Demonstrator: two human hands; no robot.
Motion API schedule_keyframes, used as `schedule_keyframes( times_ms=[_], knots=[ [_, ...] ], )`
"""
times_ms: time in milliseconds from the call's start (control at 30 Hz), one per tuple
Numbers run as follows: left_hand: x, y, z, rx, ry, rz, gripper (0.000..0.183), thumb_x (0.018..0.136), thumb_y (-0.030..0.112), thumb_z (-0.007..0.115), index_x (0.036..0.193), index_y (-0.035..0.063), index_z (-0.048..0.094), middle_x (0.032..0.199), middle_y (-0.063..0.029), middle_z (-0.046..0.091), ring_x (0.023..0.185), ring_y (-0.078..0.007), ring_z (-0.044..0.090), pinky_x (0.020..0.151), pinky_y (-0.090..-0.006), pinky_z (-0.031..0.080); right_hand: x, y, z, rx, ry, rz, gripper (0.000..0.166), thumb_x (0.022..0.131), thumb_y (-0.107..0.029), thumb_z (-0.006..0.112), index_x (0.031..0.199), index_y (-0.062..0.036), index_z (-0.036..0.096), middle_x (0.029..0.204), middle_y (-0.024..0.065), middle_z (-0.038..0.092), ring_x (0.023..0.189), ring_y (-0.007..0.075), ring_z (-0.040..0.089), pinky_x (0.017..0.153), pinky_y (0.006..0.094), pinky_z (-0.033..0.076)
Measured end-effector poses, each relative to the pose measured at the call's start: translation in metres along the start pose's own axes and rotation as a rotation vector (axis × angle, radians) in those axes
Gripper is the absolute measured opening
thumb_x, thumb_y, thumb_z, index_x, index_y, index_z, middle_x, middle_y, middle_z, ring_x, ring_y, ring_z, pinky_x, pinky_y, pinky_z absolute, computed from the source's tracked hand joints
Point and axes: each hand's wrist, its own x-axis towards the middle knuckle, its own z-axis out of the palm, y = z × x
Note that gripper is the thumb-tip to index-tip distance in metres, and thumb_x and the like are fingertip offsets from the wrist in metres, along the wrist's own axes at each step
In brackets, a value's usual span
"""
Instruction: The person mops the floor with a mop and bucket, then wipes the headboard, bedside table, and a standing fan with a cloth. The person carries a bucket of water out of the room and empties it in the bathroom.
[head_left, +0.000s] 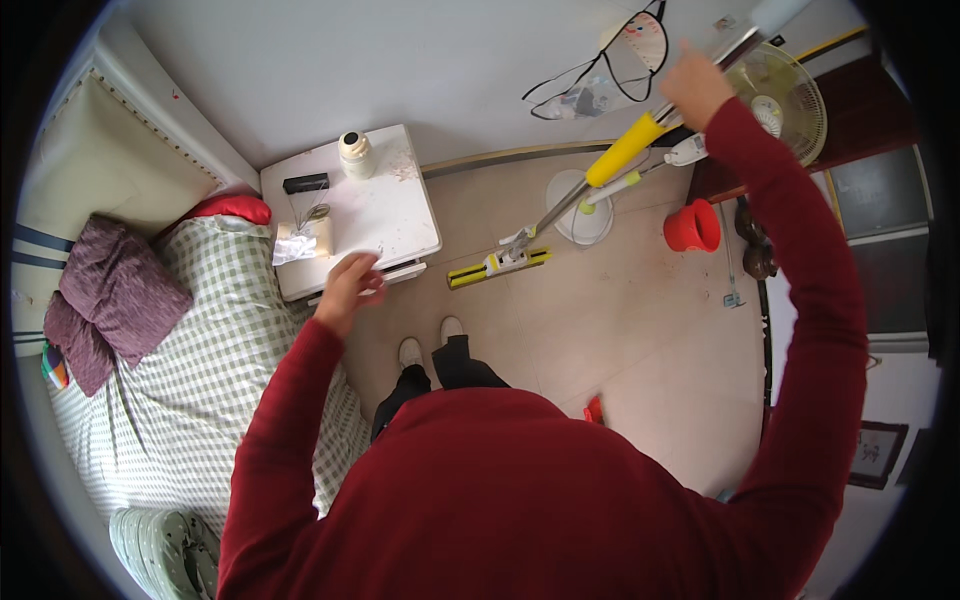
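My right hand (697, 86) is closed round the metal pole of a mop (559, 212) with a yellow grip sleeve; the pole slants down to the left. The mop's flat yellow and white head (500, 268) rests on the tiled floor beyond my feet. My left hand (351, 291) holds nothing, its fingers apart and curled, near the front edge of a white bedside table (375, 210). On that table are a cream bottle (356, 156), a black case (306, 183), wire-framed glasses (315, 214) and a tissue pack (304, 240).
A standing fan (772, 112) with a round white base (579, 214) is behind the mop. A red bucket (691, 226) stands on the floor at right, near dark rounded jars (757, 255). The bed (217, 322) with purple pillows (124, 289) lies at left. Large black glasses frames (634, 56) hang on the wall.
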Motion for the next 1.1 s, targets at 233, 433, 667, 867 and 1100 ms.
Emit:
schedule_keyframes(
  times_ms=[233, 433, 667, 867, 1100],
  knots=[
    [-0.136, -0.108, -0.115, -0.17, 0.599, -0.22, 0.027, 0.085, 0.026, 0.053, 0.103, 0.0074, 0.051, 0.073, -0.0029, 0.054, 0.062, -0.0137, 0.055, 0.052, -0.025, 0.044, 0.107, -0.126, 0.129, 0.071, -0.437, -0.017, 0.012, 0.08, -0.02, 0.055, 0.079, -0.0205, 0.068, 0.074, -0.0004, 0.066, 0.077, 0.0157, 0.062, 0.09, 0.0383, 0.029],
    [-0.129, -0.132, -0.063, -0.267, 0.553, -0.233, 0.023, 0.085, 0.019, 0.052, 0.104, 0.0066, 0.051, 0.073, -0.0046, 0.056, 0.061, -0.0148, 0.057, 0.051, -0.0253, 0.046, 0.145, -0.142, 0.109, 0.576, 0.253, 0.278, 0.017, 0.066, -0.014, 0.06, 0.082, -0.0181, 0.063, 0.087, 0.0004, 0.056, 0.097, 0.0184, 0.047, 0.085, 0.0409, 0.029],
    [-0.019, -0.062, 0.061, 0.27, -0.219, -0.007, 0.018, 0.082, 0.011, 0.055, 0.098, 0.003, 0.056, 0.074, -0.0028, 0.057, 0.065, -0.0104, 0.056, 0.057, -0.0226, 0.044, 0.023, -0.267, 0.082, 1.244, -0.223, 0.774, 0.016, 0.062, -0.019, 0.061, 0.077, -0.0157, 0.063, 0.088, 0.0102, 0.062, 0.092, 0.0276, 0.053, 0.091, 0.0473, 0.029],
    [-0.045, -0.02, 0.279, 0.592, -1.104, 0.248, 0.026, 0.077, 0.007, 0.063, 0.101, 0.0014, 0.055, 0.084, -0.004, 0.057, 0.073, -0.0109, 0.056, 0.063, -0.0245, 0.049, -0.151, -0.325, 0.093, 1.242, -0.824, 1.237, 0.023, 0.065, -0.02, 0.056, 0.085, -0.0187, 0.066, 0.089, 0.0036, 0.063, 0.095, 0.0215, 0.053, 0.081, 0.0406, 0.032],
    [-0.128, -0.082, 0.419, 0.676, -1.471, 0.773, 0.02, 0.068, 0.0, 0.067, 0.085, 0.0014, 0.057, 0.077, -0.0096, 0.054, 0.069, -0.0198, 0.057, 0.06, -0.0282, 0.047, -0.326, -0.3, 0.099, 1.03, -0.873, 1.781, 0.023, 0.069, -0.019, 0.054, 0.087, -0.0127, 0.066, 0.093, 0.0074, 0.063, 0.097, 0.0236, 0.053, 0.083, 0.041, 0.034]
  ],
)
